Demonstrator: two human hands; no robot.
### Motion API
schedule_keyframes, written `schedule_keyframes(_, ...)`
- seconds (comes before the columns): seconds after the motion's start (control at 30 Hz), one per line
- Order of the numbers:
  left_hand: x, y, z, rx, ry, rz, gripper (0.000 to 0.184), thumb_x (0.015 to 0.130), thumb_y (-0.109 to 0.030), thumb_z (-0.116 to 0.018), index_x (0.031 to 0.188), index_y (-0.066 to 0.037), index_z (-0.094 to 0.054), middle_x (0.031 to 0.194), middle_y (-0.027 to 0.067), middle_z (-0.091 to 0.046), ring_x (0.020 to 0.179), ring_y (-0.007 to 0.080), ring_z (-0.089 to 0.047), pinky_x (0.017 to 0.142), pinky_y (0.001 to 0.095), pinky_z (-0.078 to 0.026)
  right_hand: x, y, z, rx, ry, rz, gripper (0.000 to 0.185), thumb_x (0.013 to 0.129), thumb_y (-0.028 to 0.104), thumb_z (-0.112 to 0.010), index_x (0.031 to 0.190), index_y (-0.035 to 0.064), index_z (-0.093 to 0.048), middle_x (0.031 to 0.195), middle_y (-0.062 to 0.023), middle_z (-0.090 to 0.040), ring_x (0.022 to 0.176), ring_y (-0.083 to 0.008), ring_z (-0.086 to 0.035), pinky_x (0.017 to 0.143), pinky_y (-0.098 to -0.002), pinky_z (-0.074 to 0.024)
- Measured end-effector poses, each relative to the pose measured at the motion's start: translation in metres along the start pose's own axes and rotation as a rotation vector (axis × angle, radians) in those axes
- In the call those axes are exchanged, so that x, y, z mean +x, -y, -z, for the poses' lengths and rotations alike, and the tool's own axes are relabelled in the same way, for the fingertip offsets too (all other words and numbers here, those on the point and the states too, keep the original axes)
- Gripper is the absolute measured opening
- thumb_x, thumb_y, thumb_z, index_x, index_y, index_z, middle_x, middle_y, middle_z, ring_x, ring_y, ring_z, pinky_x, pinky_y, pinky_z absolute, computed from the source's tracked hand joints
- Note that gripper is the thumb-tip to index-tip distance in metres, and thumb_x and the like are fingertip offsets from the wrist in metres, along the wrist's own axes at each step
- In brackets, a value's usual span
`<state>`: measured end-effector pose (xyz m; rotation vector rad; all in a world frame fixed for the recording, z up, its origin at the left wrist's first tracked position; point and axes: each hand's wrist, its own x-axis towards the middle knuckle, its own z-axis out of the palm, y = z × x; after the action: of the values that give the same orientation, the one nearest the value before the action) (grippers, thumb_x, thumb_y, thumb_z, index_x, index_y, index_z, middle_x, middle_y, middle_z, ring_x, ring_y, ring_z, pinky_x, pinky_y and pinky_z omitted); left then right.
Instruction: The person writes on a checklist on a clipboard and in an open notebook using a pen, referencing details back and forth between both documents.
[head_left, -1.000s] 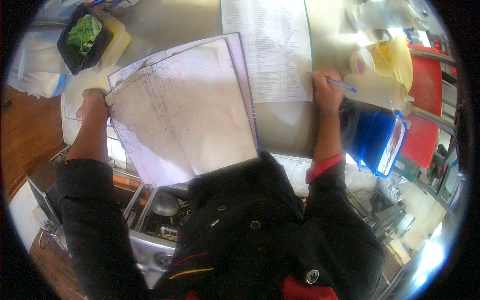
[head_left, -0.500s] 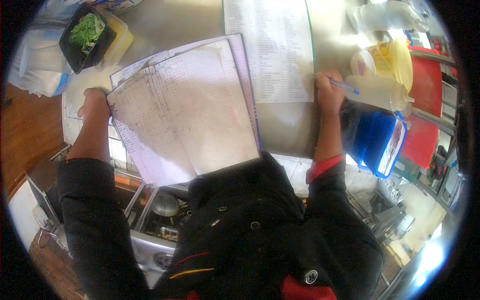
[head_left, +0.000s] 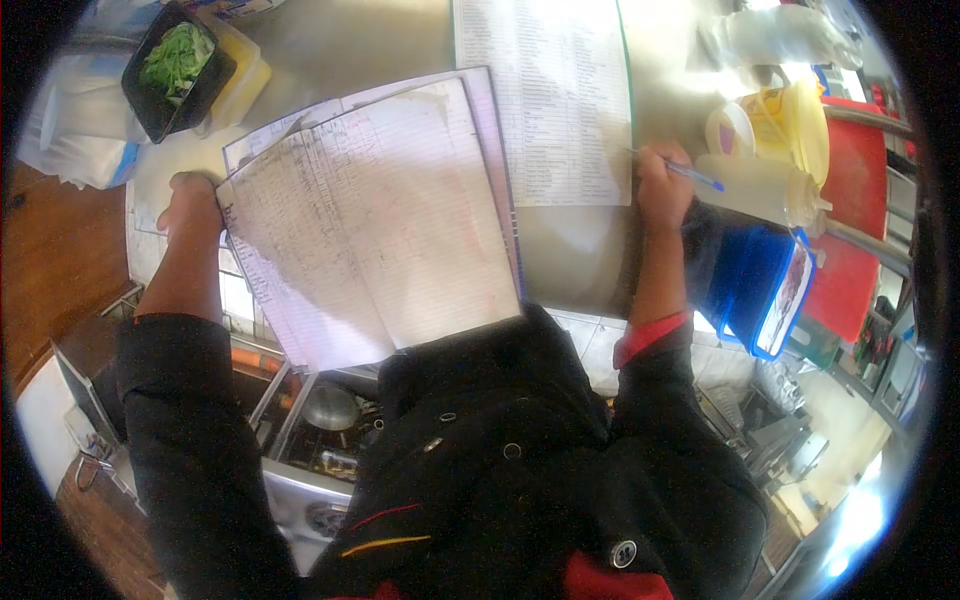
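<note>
An open lined notebook (head_left: 420,210) with worn, handwritten pages lies tilted on the steel counter, its lower edge reaching my dark jacket. My left hand (head_left: 190,203) rests by the notebook's left edge with the fingers curled in; whatever they hold is hidden. In my right hand (head_left: 664,190) is a blue pen (head_left: 700,177), gripped in closed fingers. Its one end points toward a printed list (head_left: 565,110), a sheet with rows of text and a green edge, just left of that hand. The writing is too small to read.
A black container of green leaves (head_left: 185,65) sits at upper left near plastic bags (head_left: 75,125). On the right are a squeeze bottle (head_left: 755,188), a yellow tub (head_left: 800,125), a blue-rimmed container (head_left: 765,290) and a red board (head_left: 850,220). Below the counter, a metal bowl (head_left: 328,408) shows.
The whole view has shifted very slightly. Both hands, the pen, the notebook and the list keep nearly the same places.
</note>
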<state>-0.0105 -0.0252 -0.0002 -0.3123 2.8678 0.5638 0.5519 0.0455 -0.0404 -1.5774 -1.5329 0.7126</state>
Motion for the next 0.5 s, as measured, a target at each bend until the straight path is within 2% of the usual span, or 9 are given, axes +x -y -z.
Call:
schedule_keyframes(0.03,0.002,0.0,-0.001,0.024,0.006,-0.006,0.079,0.088,-0.048,-0.044,0.136,0.011,-0.024,0.137,0.0338,-0.04,0.127,0.0444,-0.043,0.107,0.0474,-0.033,0.0,0.0,0.0,0.034,-0.009,-0.009,0.015,0.084,0.004,-0.06,0.07,0.0046,-0.056,0.066,-0.0015,-0.054,0.062,-0.0111,-0.049,0.057,-0.0271,-0.0393)
schedule_keyframes(0.17,0.008,-0.001,-0.006,-0.032,0.017,-0.002,0.077,0.089,-0.048,-0.043,0.136,0.011,-0.025,0.138,0.0338,-0.04,0.127,0.044,-0.043,0.106,0.047,-0.033,0.0,-0.006,0.0,0.042,-0.013,-0.053,0.014,0.084,0.004,-0.059,0.07,0.0048,-0.057,0.066,-0.0013,-0.055,0.061,-0.0107,-0.049,0.057,-0.0267,-0.0392)
schedule_keyframes(0.3,-0.003,-0.004,-0.003,-0.066,-0.041,0.062,0.081,0.087,-0.048,-0.047,0.138,0.01,-0.023,0.139,0.0334,-0.038,0.127,0.0435,-0.042,0.107,0.0463,-0.032,0.0,-0.005,0.0,0.081,0.0,-0.024,0.012,0.084,0.006,-0.061,0.073,0.0046,-0.058,0.067,-0.0009,-0.055,0.062,-0.0099,-0.05,0.057,-0.0259,-0.0389)
schedule_keyframes(0.47,0.007,0.002,-0.009,-0.118,-0.064,0.05,0.086,0.085,-0.049,-0.052,0.141,0.007,-0.021,0.143,0.0332,-0.033,0.13,0.0434,-0.038,0.109,0.0481,-0.031,0.0,-0.006,-0.005,0.189,-0.042,-0.018,0.01,0.084,0.006,-0.062,0.075,0.0053,-0.058,0.067,-0.0001,-0.053,0.061,-0.0095,-0.048,0.056,-0.0252,-0.039)
schedule_keyframes(0.5,0.008,0.002,-0.011,-0.114,-0.069,0.05,0.086,0.085,-0.049,-0.052,0.142,0.007,-0.021,0.143,0.033,-0.033,0.13,0.0433,-0.038,0.109,0.0482,-0.032,-0.002,0.0,-0.005,0.322,-0.097,-0.144,0.009,0.085,0.006,-0.063,0.077,0.0056,-0.059,0.067,-0.0002,-0.052,0.06,-0.0095,-0.047,0.056,-0.0251,-0.039)
